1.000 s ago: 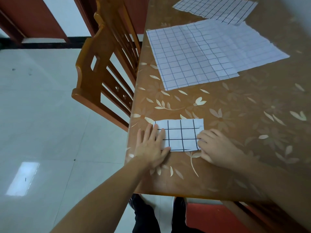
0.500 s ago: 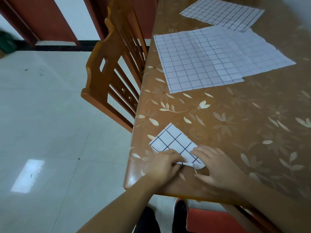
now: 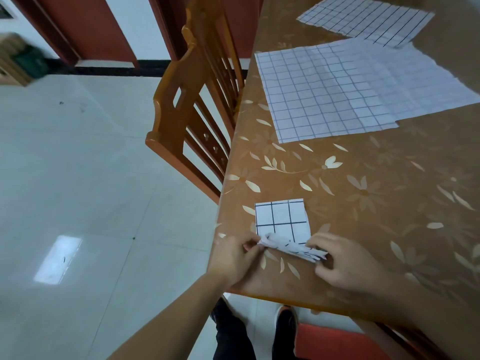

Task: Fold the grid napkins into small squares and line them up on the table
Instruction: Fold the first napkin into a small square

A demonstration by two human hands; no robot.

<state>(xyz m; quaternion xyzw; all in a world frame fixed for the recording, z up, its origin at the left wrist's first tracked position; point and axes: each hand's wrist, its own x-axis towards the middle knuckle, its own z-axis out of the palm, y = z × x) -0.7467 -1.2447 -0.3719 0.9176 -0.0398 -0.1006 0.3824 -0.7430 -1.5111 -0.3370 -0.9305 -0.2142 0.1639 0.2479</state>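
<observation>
A folded grid napkin (image 3: 281,220) lies near the table's front left corner, its far part flat and its near edge lifted in several layers. My left hand (image 3: 235,258) pinches the lifted edge at its left end. My right hand (image 3: 340,261) pinches the same edge at its right end. Two unfolded grid napkins (image 3: 337,89) lie overlapping farther back on the table, and a third (image 3: 368,18) lies at the far end.
The table (image 3: 376,198) has a brown floral cover; its left edge runs close to the folded napkin. A wooden chair (image 3: 197,105) stands against the left side. A red seat (image 3: 335,341) and my shoes show below the front edge.
The napkin lay as a flat strip under both hands, then was turned at an angle. Now it sits squared to the table with both hands lifting its near edge.
</observation>
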